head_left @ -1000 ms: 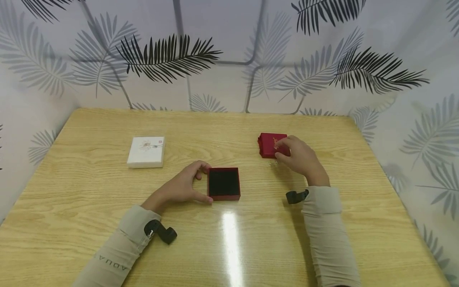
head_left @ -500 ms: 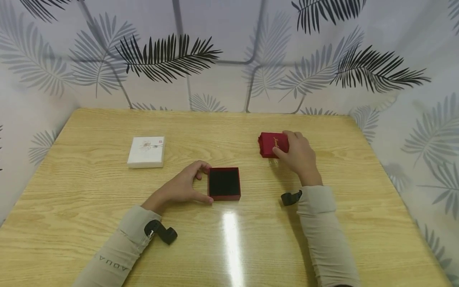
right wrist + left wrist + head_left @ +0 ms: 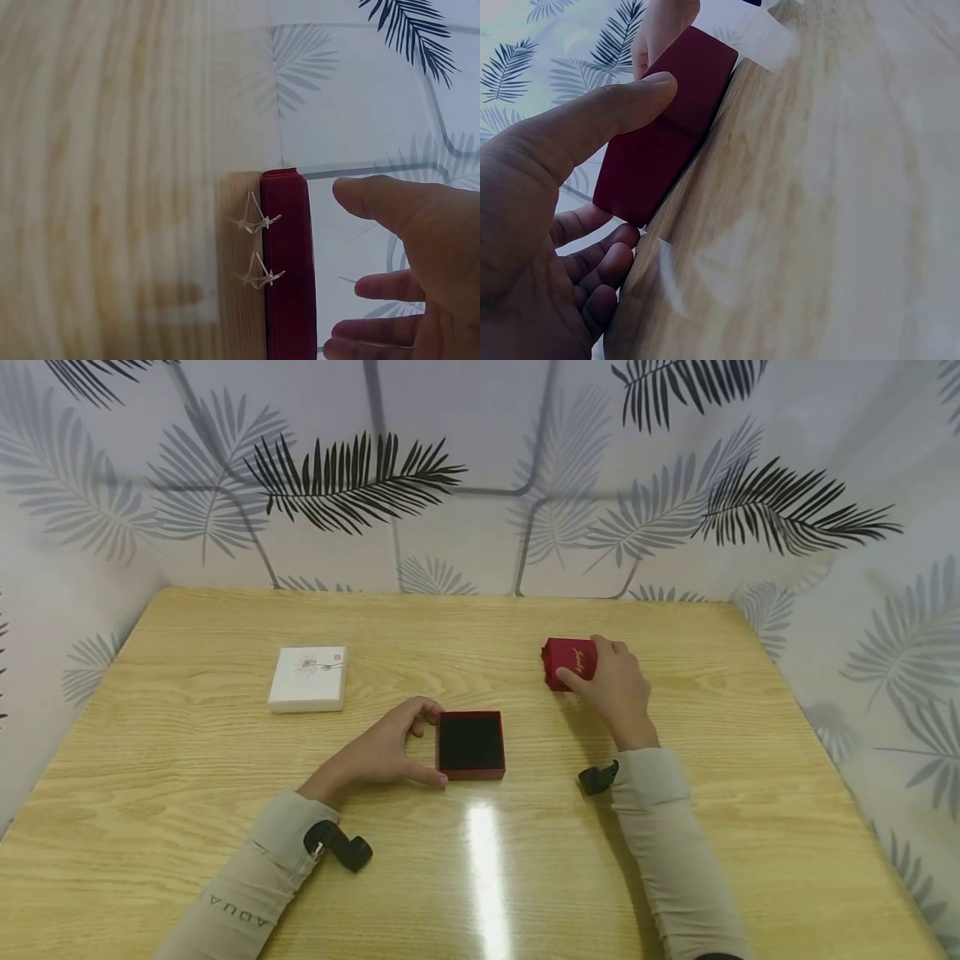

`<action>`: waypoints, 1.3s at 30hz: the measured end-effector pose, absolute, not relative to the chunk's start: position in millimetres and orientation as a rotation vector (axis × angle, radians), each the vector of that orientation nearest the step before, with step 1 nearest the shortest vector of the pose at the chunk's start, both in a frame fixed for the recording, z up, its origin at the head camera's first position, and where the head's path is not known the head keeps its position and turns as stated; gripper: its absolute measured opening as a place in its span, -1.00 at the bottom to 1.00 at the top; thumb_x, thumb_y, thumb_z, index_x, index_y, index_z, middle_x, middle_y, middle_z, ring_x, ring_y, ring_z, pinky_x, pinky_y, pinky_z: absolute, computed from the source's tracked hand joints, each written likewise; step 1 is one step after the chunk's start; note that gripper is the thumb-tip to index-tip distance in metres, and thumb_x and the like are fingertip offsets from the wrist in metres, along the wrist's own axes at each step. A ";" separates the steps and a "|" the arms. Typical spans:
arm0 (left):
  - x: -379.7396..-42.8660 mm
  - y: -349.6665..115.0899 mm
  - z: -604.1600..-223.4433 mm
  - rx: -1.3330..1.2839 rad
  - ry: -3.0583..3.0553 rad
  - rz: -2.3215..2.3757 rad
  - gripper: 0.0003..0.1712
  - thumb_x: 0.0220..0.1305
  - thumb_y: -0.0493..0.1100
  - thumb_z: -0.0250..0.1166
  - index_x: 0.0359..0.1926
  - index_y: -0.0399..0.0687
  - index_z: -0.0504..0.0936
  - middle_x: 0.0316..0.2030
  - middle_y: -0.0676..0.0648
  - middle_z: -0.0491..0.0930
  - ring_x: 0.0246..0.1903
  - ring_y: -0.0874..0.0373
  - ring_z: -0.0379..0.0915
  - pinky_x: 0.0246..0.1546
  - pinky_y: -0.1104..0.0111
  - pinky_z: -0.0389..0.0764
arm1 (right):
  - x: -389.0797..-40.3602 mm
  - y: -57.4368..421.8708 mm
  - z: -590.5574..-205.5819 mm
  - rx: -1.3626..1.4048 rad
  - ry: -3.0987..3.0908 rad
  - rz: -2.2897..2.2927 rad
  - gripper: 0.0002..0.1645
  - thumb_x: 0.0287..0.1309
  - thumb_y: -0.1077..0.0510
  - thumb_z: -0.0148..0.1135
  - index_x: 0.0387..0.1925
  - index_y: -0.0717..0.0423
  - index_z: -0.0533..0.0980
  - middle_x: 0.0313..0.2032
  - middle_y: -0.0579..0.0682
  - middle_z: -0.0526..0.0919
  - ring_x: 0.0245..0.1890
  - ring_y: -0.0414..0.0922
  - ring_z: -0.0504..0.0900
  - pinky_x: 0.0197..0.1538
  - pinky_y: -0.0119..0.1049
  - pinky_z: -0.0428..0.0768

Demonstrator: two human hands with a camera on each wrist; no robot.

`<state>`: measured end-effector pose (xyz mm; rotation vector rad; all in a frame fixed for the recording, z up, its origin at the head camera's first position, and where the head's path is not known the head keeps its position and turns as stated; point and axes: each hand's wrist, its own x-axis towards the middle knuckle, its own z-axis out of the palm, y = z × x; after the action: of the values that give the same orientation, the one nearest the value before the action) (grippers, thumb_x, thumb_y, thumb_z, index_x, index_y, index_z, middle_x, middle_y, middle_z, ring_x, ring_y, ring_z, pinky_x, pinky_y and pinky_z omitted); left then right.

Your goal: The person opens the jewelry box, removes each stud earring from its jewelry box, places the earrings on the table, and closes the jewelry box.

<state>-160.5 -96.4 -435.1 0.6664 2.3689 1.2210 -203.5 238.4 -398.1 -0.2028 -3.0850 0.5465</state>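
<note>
Left hand's (image 3: 378, 745) thumb and fingers (image 3: 581, 223) pinch the left end of the open red box (image 3: 472, 774) with its black insert (image 3: 471, 742); right hand's (image 3: 617, 689) fingers (image 3: 394, 285) are spread, apart from the gold-lettered red box (image 3: 570, 664) they hover over. Two small silvery pieces (image 3: 268, 279) sit just beside that box's near side, white box (image 3: 307, 678) on the far left, all on the wood table (image 3: 187, 777), leaf-print curtain (image 3: 465, 410) behind.

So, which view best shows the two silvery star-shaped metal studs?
The right wrist view: both silvery star-shaped studs appear close up, shapes clear. The head view gives only faint specks; the left wrist view, none.
</note>
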 end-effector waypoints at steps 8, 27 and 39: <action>-157.9 -97.0 -437.8 0.665 2.365 1.233 0.06 -0.16 0.08 0.66 0.33 0.02 0.29 0.21 -0.04 0.41 0.05 0.02 0.27 0.16 0.15 0.36 | -207.6 233.9 -399.5 -0.153 -3.078 0.568 -0.14 0.23 -0.28 0.22 0.38 0.11 0.31 0.33 0.27 0.41 0.24 0.24 0.45 0.11 0.26 0.55; -157.4 -98.1 -438.9 0.677 2.353 1.247 0.06 -0.14 0.08 0.65 0.35 0.02 0.28 0.24 -0.06 0.39 0.06 0.02 0.26 0.17 0.14 0.35 | -213.2 237.1 -404.8 -0.066 -3.134 0.620 0.02 0.10 -0.30 0.36 0.44 0.11 0.25 0.49 0.35 0.09 0.47 0.34 0.10 0.16 0.34 0.48; -159.5 -98.1 -437.0 0.679 2.367 1.234 0.06 -0.15 0.09 0.66 0.34 0.02 0.29 0.22 -0.04 0.40 0.06 0.03 0.27 0.18 0.14 0.36 | -220.2 238.2 -400.7 -0.010 -3.242 0.636 0.03 0.08 -0.28 0.35 0.48 0.02 0.20 0.54 0.30 0.01 0.50 0.32 0.04 0.19 0.32 0.45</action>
<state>-159.5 -98.1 -437.0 0.6795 2.3674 1.2344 -220.2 238.2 -400.7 -0.0098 -3.2417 0.6363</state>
